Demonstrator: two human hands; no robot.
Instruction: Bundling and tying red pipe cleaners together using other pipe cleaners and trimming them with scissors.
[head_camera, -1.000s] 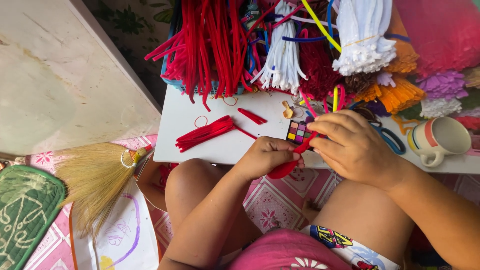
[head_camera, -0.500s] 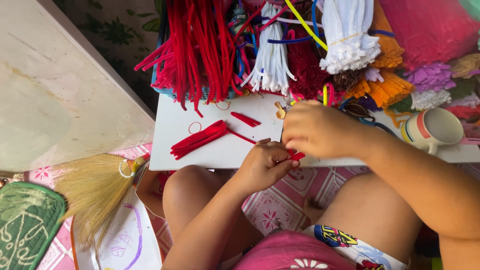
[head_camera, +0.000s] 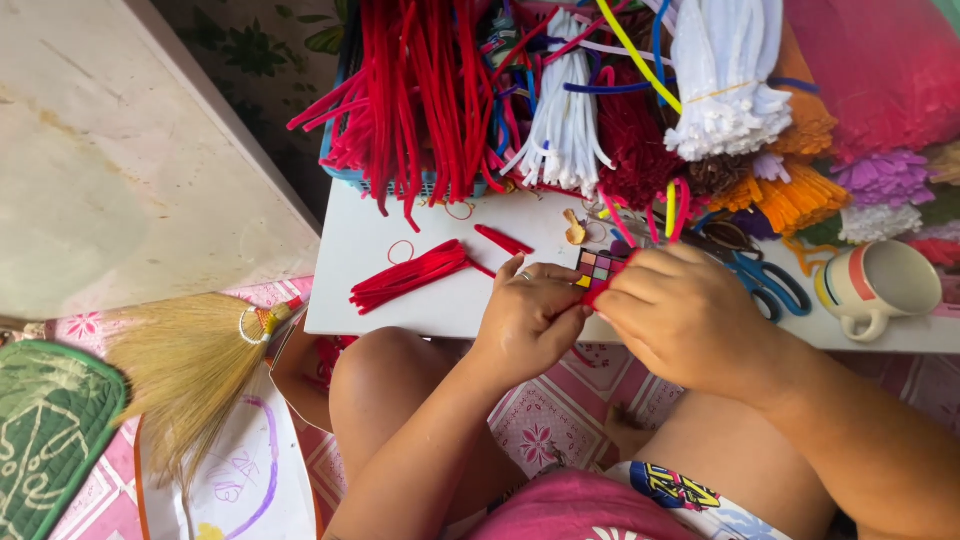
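- The left hand (head_camera: 530, 320) is curled at the front edge of the white table (head_camera: 360, 250), its grip pinched on a short red pipe cleaner piece (head_camera: 603, 290); a ring shows on one finger.
- The right hand (head_camera: 690, 315) meets it from the other side, fingers clenched on the same red piece, so the two hands touch over the table edge.
- Just behind the fingertips, a small square tile of coloured squares (head_camera: 592, 268) peeks out; whether a hand holds it I cannot tell.
- A bundle of cut red pipe cleaners (head_camera: 410, 275) lies flat on the table left of the hands, with a single red strip (head_camera: 503, 240) near it.
- Blue-handled scissors (head_camera: 765, 280) lie right of the right hand, and a cream mug with a red band (head_camera: 880, 285) stands further right.
- At the back of the table, long red stems (head_camera: 420, 90) spill from a blue basket beside white bundles (head_camera: 725, 80).
- A straw broom (head_camera: 190, 360) lies on the patterned floor to the left.
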